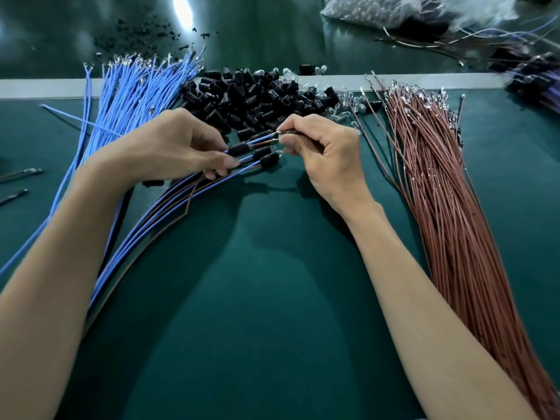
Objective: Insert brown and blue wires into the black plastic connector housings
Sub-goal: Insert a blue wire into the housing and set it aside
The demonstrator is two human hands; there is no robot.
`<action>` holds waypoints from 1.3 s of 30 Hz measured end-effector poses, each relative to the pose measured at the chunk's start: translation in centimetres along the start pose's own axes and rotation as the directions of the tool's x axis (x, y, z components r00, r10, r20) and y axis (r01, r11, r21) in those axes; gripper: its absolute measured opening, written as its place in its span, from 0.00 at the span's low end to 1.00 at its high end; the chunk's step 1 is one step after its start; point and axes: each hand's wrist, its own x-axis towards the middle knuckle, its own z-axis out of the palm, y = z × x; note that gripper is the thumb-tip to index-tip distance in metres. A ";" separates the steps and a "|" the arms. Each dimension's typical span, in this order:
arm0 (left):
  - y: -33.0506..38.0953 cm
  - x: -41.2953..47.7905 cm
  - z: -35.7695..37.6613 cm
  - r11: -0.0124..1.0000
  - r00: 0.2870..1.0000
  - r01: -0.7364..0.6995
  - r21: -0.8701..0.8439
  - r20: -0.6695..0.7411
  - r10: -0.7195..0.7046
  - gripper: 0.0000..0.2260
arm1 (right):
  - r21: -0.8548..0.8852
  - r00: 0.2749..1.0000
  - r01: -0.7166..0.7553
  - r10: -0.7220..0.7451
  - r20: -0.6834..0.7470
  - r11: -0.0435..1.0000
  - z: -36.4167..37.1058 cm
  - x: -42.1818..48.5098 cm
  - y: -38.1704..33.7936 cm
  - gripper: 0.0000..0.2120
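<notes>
My left hand (pixel 175 147) grips a bunch of blue and brown wire pairs (pixel 145 234) that trail toward the near left. One black housing (pixel 237 148) sits threaded on a pair just past my left fingertips. Two more housed pairs (pixel 266 156) lie right below it. My right hand (pixel 327 153) pinches the metal-tipped ends of a blue and a brown wire (pixel 274 136) sticking out of that housing. A heap of loose black housings (pixel 254 98) lies just beyond both hands.
A bundle of blue wires (pixel 121 101) fans out at the left, a bundle of brown wires (pixel 439 192) at the right. Small clear bulbs (pixel 345 101) lie beside the housings. A plastic bag (pixel 409 10) and more wired parts (pixel 533 77) sit at the far right. Green mat (pixel 272 283) in front.
</notes>
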 end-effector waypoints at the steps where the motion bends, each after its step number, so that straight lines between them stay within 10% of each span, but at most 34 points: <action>1: 0.1 0.0 0.0 1.000 1.000 -0.011 -0.027 0.006 0.011 0.12 | -0.007 1.000 0.004 -0.004 0.006 1.000 0.0 0.0 0.0 0.04; 16: 1.2 0.4 1.6 0.970 0.993 -0.119 -0.212 -0.001 0.122 0.16 | 0.074 0.998 -0.035 0.030 0.057 0.997 0.3 -0.3 -0.9 0.04; 23: 1.0 0.1 1.6 0.959 0.988 -0.156 -0.237 -0.049 0.149 0.15 | 0.272 0.972 -0.186 0.137 0.189 0.944 0.4 -0.6 -1.3 0.20; 39: 0.6 0.2 1.1 0.970 0.969 -0.239 -0.043 0.047 0.241 0.14 | 0.260 0.969 -0.161 0.103 0.225 0.952 0.8 -0.9 -1.5 0.05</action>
